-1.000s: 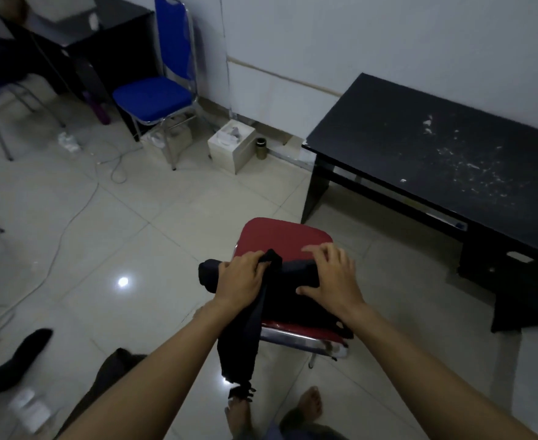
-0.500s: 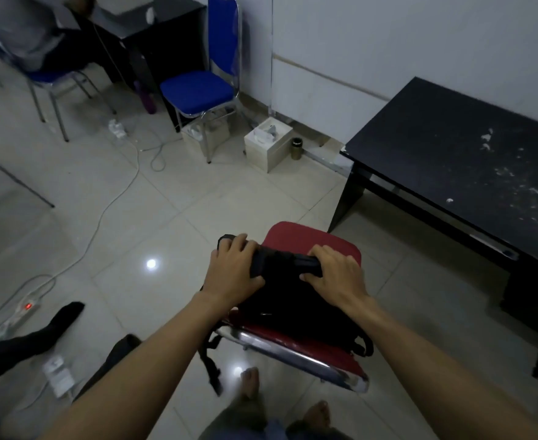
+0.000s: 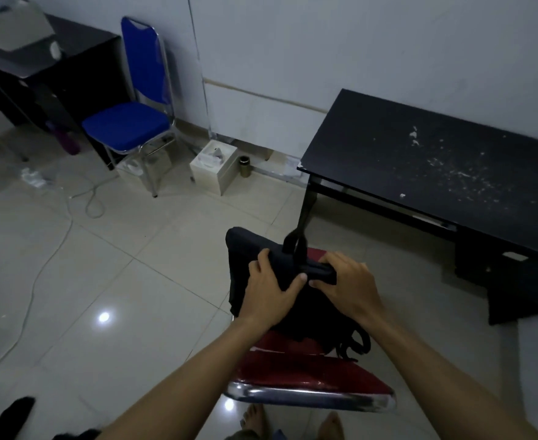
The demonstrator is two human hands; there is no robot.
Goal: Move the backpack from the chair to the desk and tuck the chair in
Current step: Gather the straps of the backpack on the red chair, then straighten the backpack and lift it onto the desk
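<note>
While the backpack [image 3: 296,300] sits on the red chair [image 3: 309,373], our left hand [image 3: 269,292] and right hand [image 3: 347,282] grip its top, worktop [image 3: 436,166] far right.

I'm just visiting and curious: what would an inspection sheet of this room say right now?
Surface: black desk against the wall, top bare except white flecks.
Job's things: black backpack on the red chair, not yet on the desk; chair stands out from the desk.
Clutter: white box and small dark cup on the floor by the wall.
Grippers: left hand and right hand both grip the backpack's top.
Cables: white cable trailing across the tiles.
Surroundings: blue chair, second dark desk far left.
</note>
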